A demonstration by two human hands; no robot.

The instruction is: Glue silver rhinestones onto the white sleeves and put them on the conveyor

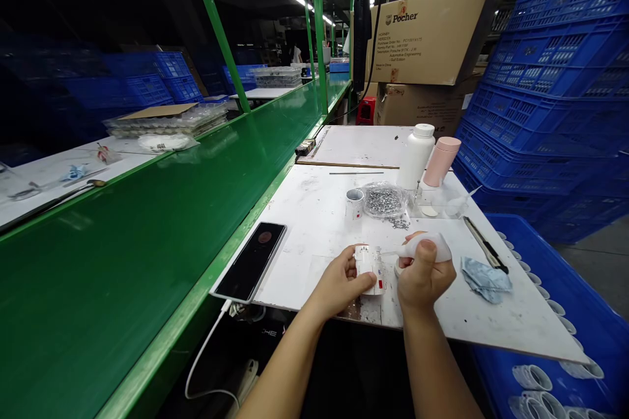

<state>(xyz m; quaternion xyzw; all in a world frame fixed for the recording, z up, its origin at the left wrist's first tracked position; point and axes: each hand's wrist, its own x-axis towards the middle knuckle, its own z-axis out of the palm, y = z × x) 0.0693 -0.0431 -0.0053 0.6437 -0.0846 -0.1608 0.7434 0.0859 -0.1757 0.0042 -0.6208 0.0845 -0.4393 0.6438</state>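
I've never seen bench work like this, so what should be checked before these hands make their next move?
1. Left hand grip on the small white piece with red marks: ok, fingers wrapped around it.
2. Right hand hold on the white squeeze bottle: ok, firmly in the fingers.
3. Bottle nozzle touching the piece: cannot tell, the thin tip is too small to judge.
4. Silver bits contained in their plastic bag: not ok, some lie loose on the white work board.
5. Phone away from the hands: ok, apart from the left hand.
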